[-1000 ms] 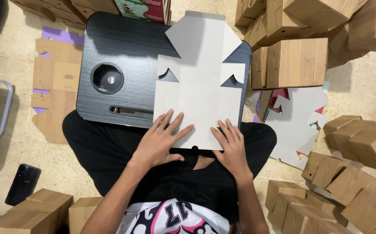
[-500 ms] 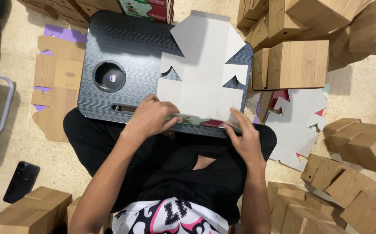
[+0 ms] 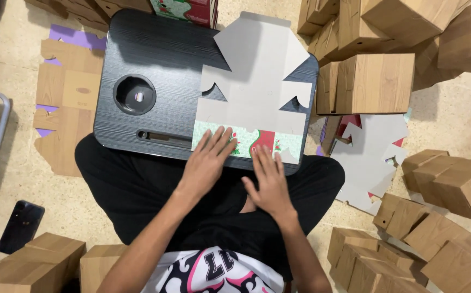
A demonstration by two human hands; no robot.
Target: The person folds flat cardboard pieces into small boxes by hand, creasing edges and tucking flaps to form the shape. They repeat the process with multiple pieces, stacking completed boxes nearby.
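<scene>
we press the folded printed flap of the flat carton blank (image 3: 257, 92) at frame centre on the lap bench (image 3: 154, 54), left hand (image 3: 209, 157) and right hand (image 3: 267, 182) flat, fingers spread, grasping nothing; probably best to crease evenly along the fold.

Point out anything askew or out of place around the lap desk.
The flat box blank lies skewed on the lap desk, its top flap overhanging the far edge. A phone lies on the floor among folded boxes. Nothing looks spilled or damaged.
</scene>
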